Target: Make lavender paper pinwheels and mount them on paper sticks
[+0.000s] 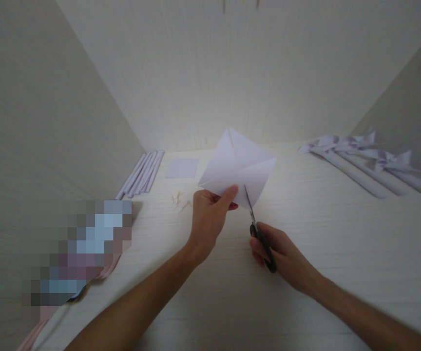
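A square sheet of white paper, with crease lines and slits at its corners, is held up in front of me. My left hand pinches its lower edge, thumb on top. In my right hand is a pair of black-handled scissors, fingers wrapped round the handles. The scissor blades lie at the paper's lower corner, one blade showing over the sheet; the other is hidden, so I cannot tell how wide they stand apart.
Several rolled paper sticks lie at the left, beside a flat paper square. Small pale sticks or pins are scattered behind my left hand. Paper pinwheels on rolled sticks rest at the right. A blurred-out item leans at the left wall.
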Demonstrator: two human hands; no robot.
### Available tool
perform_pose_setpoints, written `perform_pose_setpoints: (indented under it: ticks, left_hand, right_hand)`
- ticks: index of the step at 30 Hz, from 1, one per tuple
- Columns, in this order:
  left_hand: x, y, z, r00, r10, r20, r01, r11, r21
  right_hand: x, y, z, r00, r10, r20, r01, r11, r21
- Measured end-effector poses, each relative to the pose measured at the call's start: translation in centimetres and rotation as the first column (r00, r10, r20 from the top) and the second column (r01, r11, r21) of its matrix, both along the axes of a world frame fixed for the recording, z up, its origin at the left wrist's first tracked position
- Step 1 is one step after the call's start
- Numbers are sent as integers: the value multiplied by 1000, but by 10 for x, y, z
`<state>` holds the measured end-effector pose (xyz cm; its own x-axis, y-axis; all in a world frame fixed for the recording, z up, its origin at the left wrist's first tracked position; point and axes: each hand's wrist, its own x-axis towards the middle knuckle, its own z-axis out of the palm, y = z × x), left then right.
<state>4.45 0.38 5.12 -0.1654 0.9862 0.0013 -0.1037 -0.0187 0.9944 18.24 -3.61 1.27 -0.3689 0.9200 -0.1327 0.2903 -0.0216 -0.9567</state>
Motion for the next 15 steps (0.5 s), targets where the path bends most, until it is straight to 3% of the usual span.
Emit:
perform_pose_setpoints:
  ticks: [15]
  left_hand:
    - [0,0,0,999,2,32,-2,1000,0]
  right_hand:
    - [0,0,-2,1000,-11,-19,10,999,-44]
